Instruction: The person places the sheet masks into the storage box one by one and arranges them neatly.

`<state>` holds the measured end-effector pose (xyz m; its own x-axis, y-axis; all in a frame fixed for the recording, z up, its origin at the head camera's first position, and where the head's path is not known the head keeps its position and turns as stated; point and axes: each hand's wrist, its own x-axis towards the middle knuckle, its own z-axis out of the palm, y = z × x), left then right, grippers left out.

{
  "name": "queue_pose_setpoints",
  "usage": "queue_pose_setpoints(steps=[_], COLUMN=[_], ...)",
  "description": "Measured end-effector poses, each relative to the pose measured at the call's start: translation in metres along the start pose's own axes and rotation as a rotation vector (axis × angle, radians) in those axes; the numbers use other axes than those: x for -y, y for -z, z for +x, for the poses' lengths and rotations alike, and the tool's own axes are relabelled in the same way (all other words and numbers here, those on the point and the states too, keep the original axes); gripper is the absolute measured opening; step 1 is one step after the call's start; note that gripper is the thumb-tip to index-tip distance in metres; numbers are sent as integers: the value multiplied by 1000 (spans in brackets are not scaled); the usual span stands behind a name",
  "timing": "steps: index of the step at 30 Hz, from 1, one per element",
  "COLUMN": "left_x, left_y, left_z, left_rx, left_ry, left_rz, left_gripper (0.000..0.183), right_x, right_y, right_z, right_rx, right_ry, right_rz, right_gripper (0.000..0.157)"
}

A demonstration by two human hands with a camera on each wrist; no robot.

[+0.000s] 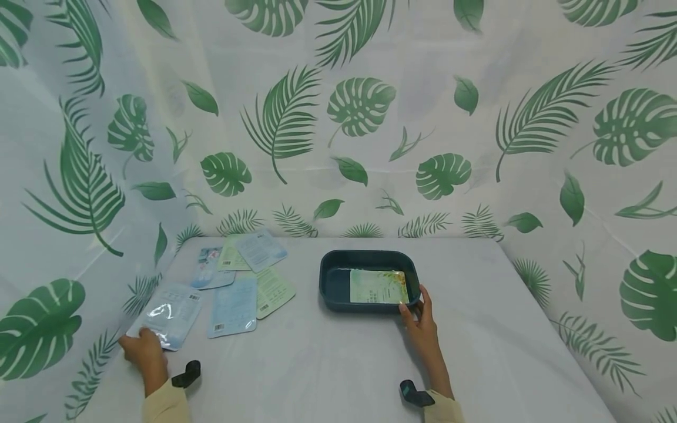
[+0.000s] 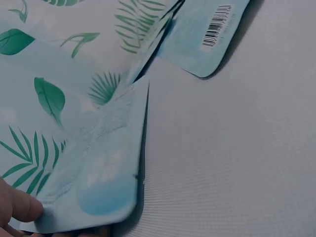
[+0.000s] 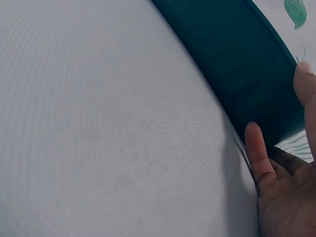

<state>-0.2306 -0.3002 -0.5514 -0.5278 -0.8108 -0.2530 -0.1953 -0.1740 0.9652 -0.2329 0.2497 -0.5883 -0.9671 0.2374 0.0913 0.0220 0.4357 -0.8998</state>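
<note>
One end-only pinch is probably risking a drop: left hand (image 1: 145, 354) is pinching the glossy packet (image 1: 178, 310) at left of the table (image 1: 317, 364), while right hand (image 1: 425, 329), fingers spread, is touching the tray's (image 1: 349, 307) near-right corner.

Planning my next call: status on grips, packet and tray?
Left grip pinches a pale blue packet. Right grip holds the tray by its near right corner. Green packet inside tray. Other packets lie between left grip and tray.
</note>
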Motion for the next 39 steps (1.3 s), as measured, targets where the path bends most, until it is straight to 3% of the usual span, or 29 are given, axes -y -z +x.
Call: queue_pose_setpoints(steps=[7, 12, 17, 24, 26, 30, 39], left_x=[8, 10, 7, 6, 5, 3, 3], left_y=[0, 1, 3, 4, 4, 4, -2], left_z=[0, -2, -5, -8, -9, -8, -11], left_rx=[-95, -134, -69, 59, 79, 101, 189], left_ry=[9, -50, -12, 21, 53, 94, 46], left_rz=[-2, -104, -179, -468, -458, -333, -278], left_gripper=[51, 49, 51, 63, 70, 79, 78], right_x=[0, 1, 0, 0, 0, 0, -1], right_y=[1, 1, 2, 3, 3, 2, -1], right_z=[-1, -1, -1, -1, -1, -1, -2], right_rx=[-14, -10, -12, -5, -6, -13, -26], right_ry=[8, 2, 8, 2, 1, 13, 23], right_rz=[-41, -29, -28, -17, -22, -29, -12], right_gripper=[77, 77, 77, 77, 77, 76, 76])
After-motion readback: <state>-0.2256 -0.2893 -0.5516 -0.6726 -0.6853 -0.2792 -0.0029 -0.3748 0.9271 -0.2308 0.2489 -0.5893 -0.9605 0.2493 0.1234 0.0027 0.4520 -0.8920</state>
